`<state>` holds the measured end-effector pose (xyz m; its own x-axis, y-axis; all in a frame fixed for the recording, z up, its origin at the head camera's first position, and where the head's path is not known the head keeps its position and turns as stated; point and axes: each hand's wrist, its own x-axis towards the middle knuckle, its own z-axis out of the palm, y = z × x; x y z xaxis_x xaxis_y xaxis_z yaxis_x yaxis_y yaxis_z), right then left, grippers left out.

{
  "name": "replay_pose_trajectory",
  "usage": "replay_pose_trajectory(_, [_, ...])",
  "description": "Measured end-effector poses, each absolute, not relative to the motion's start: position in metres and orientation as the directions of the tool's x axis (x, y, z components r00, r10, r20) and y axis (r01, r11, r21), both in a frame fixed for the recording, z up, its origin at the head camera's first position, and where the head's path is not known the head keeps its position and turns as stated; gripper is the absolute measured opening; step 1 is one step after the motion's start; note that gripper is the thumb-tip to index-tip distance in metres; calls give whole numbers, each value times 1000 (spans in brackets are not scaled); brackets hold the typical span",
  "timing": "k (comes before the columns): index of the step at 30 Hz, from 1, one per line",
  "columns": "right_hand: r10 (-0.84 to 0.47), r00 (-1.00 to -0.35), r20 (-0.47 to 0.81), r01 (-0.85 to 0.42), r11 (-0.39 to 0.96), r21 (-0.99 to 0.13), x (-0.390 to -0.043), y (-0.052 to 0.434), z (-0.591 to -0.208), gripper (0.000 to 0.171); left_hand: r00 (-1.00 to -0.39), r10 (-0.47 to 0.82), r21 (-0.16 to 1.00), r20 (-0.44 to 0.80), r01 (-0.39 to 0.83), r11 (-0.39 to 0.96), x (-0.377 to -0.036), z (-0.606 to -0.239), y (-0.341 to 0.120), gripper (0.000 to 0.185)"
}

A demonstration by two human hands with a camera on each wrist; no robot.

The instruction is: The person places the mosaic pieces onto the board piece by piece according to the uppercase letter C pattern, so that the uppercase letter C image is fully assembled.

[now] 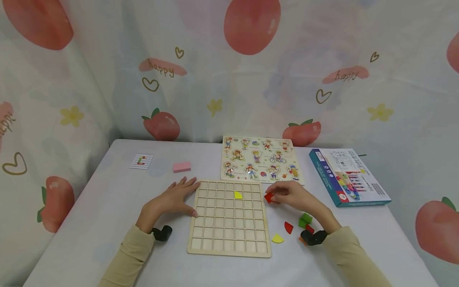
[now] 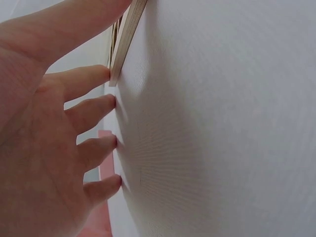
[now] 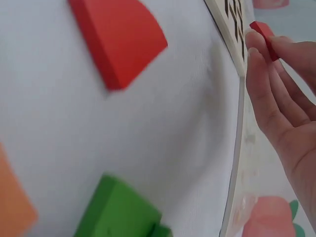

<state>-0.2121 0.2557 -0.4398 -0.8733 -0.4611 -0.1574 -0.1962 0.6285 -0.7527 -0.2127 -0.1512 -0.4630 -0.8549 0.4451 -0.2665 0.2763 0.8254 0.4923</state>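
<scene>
A wooden grid board (image 1: 229,235) lies on the white table in front of me, with one yellow piece (image 1: 238,195) set in a cell near its top. My left hand (image 1: 174,198) rests flat with spread fingers against the board's left edge (image 2: 126,39). My right hand (image 1: 287,194) pinches a small red piece (image 1: 269,197) (image 3: 264,35) just off the board's upper right corner. Loose pieces lie by my right wrist: a red quarter-circle (image 1: 288,227) (image 3: 118,39), a yellow one (image 1: 277,239), green blocks (image 1: 305,219) (image 3: 121,210) and an orange piece (image 3: 12,202).
A picture puzzle board (image 1: 259,159) with cartoon figures lies behind the grid. A blue box (image 1: 346,177) sits at the right, a pink block (image 1: 181,166) and a small card (image 1: 141,161) at the back left. Fruit-print cloth hangs all around the table.
</scene>
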Motion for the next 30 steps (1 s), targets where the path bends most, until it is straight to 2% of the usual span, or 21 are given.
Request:
replay_pose_trajectory(16, [-491, -854, -171, -163, 565, -809, -220, 213, -438, 29, -850, 458, 506, -260, 284, 814, -214, -464, -150, 104])
replay_pose_trajectory(30, [-510, -851, -127, -254, 612, -749, -231, 179, -444, 27, -846, 458, 502, -275, 280, 819, -213, -463, -150, 104])
